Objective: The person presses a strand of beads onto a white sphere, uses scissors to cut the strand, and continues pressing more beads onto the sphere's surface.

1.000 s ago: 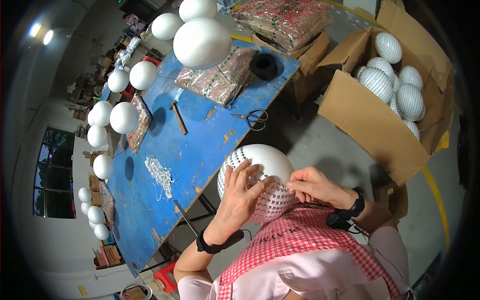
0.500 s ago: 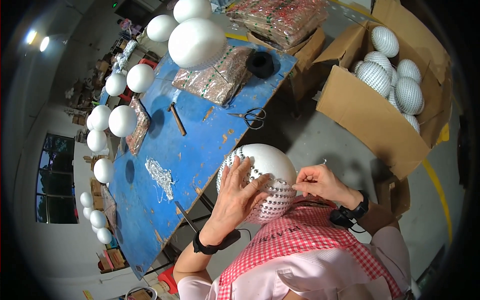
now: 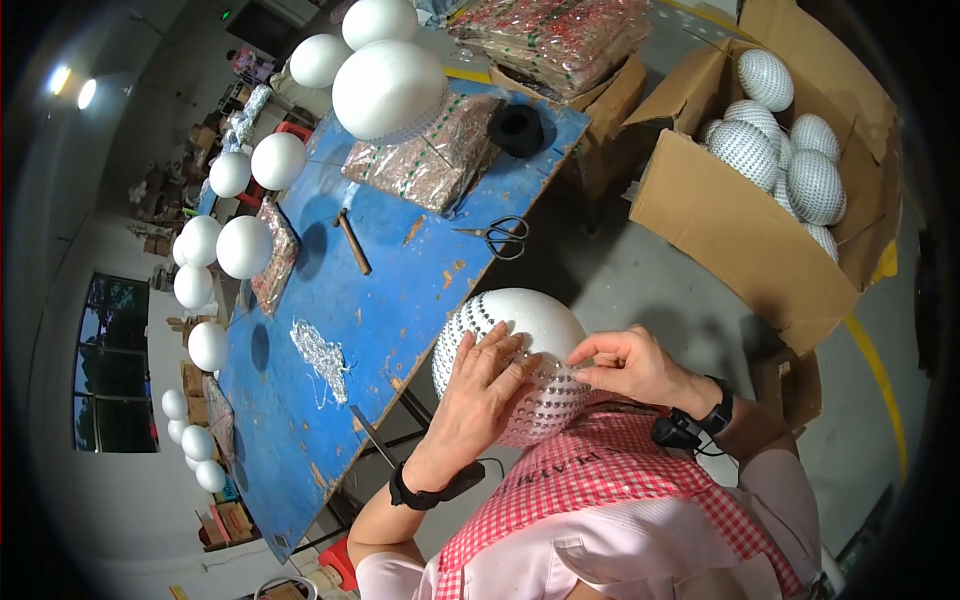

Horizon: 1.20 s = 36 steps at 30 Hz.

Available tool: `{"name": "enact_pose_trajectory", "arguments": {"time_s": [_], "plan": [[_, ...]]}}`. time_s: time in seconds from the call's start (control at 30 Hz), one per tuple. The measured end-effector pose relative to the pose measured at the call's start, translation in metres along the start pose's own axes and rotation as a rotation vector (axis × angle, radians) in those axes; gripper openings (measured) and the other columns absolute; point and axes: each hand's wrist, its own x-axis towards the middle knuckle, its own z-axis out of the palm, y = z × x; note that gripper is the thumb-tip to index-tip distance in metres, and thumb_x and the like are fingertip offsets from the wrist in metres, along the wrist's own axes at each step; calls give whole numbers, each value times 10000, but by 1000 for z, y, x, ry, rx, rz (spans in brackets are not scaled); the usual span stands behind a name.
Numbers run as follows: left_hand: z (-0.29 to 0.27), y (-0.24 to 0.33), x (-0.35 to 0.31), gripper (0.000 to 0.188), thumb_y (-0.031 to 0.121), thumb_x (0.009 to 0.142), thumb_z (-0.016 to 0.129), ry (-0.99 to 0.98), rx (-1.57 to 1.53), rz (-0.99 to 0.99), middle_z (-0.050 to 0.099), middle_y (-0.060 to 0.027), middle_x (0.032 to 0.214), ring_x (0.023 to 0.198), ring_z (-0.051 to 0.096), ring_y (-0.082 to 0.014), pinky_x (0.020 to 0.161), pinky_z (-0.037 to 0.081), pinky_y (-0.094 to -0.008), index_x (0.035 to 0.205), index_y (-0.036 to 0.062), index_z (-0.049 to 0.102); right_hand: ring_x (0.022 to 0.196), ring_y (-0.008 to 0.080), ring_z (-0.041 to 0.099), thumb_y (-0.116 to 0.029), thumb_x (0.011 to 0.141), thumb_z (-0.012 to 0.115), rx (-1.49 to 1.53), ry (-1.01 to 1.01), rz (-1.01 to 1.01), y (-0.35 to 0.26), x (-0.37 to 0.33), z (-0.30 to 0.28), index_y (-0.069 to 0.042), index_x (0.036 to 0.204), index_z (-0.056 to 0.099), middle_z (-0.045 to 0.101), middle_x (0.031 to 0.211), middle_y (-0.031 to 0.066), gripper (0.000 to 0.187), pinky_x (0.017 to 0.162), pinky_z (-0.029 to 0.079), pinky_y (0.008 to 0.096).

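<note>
Both hands (image 3: 480,393) (image 3: 636,370) work at a white ball (image 3: 540,316), partly silver-studded, beside a blue table (image 3: 395,290).

On my feed, two lamps (image 3: 87,93) glare white at the upper left, though the room around them looks dim. The blue table (image 3: 385,300), left of centre, is well lit and carries round dark shadows (image 3: 260,347). I see glints on the plastic bags (image 3: 550,40) up top. The central ball (image 3: 540,318) looks bright above, duller below. Black corners frame bent edges; the far left background is soft.
</note>
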Motion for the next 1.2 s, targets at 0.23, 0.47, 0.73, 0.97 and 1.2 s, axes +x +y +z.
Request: {"name": "enact_pose_trajectory", "arguments": {"time_s": [0.23, 0.47, 0.73, 0.97, 1.2], "plan": [[-2, -6, 0, 371, 104, 815, 666, -4, -25, 20, 535, -115, 1270, 1296, 414, -316, 1076, 273, -543, 1183, 118, 622, 558, 195, 659, -98, 815, 651, -347, 114, -246, -9, -1, 4, -94, 1022, 709, 648, 663, 158, 214, 503, 499, 315], [-6, -19, -5, 355, 108, 829, 642, 12, -132, -15, 556, -91, 1258, 1275, 440, -308, 1072, 289, -517, 1180, 159, 638, 536, 257, 639, -117, 796, 659, -540, 175, -374, -8, 5, 13, -154, 995, 727, 629, 623, 135, 214, 504, 507, 338], [-15, -21, -7, 332, 119, 811, 638, 40, -91, 38, 584, -66, 1220, 1156, 516, -267, 952, 396, -399, 1138, 166, 665, 560, 271, 643, -120, 807, 629, -611, 135, -387, -23, 5, 24, -124, 987, 721, 633, 635, 139, 202, 538, 517, 354], [-19, -23, -12, 324, 82, 810, 640, 46, -78, 55, 590, -69, 1221, 1138, 523, -265, 918, 392, -373, 1126, 147, 675, 603, 310, 647, -124, 813, 600, -527, 117, -222, -39, 5, 31, -83, 989, 709, 637, 679, 175, 211, 573, 524, 367], [-24, -41, -21, 340, 61, 789, 627, 27, -173, 57, 573, -82, 1246, 1153, 513, -261, 927, 388, -377, 1104, 169, 695, 600, 287, 650, -106, 788, 611, -664, 107, -296, -26, 14, 41, -118, 1002, 715, 650, 700, 154, 238, 554, 518, 372]]}}
